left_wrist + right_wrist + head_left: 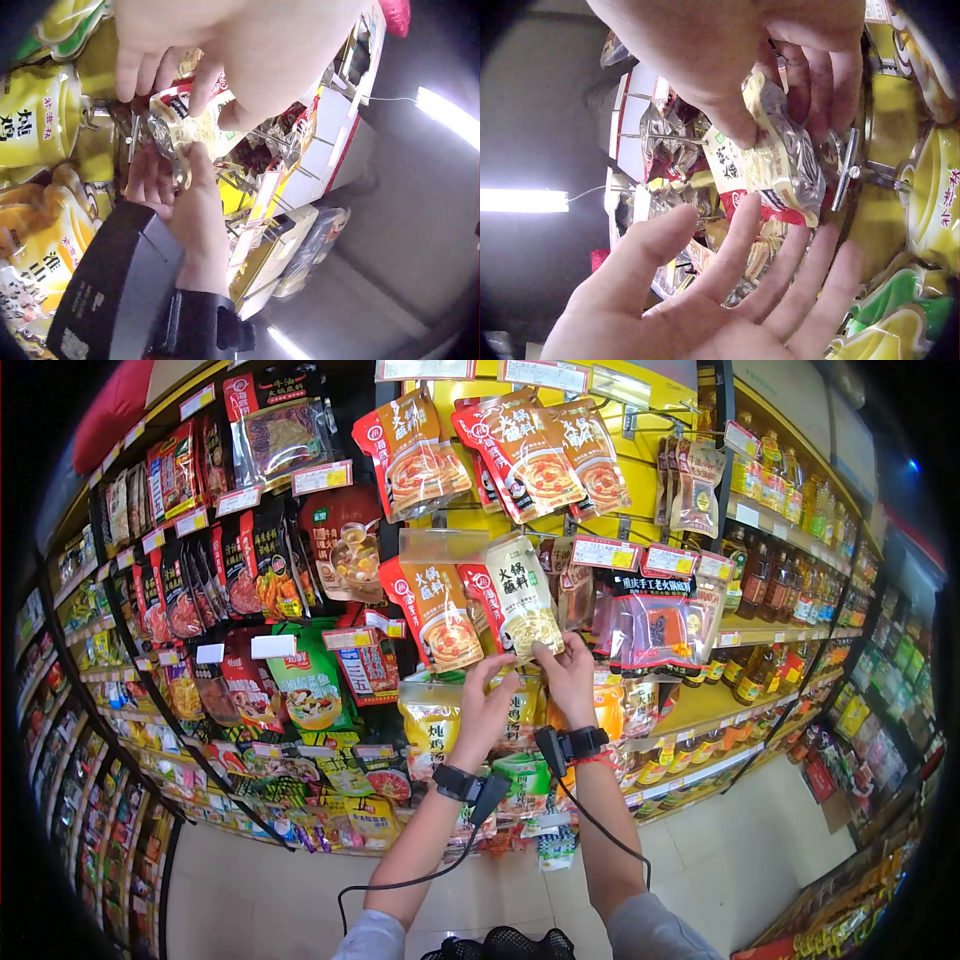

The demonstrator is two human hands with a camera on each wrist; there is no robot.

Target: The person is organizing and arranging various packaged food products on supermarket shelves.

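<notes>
A cream-and-red pouch of hotpot dipping sauce [522, 595] hangs in front of the shelf rack in the head view. My right hand [572, 685] grips its lower right corner, thumb on the front and fingers behind, as the right wrist view shows. Close to the lower left corner is my left hand [487, 710], its fingers spread and loosely bent. In the right wrist view the left index fingertip [748, 206] overlaps the red edge of the pouch [776, 169]. An orange-brown sauce pouch [437, 615] hangs just to the left.
More orange sauce pouches [525, 455] hang on hooks above. Below are yellow soup pouches [428, 725]. A dark pack of hotpot base [655, 620] hangs at the right, beside shelves of bottles [775, 585]. Price tags [605, 552] stick out along the shelf fronts.
</notes>
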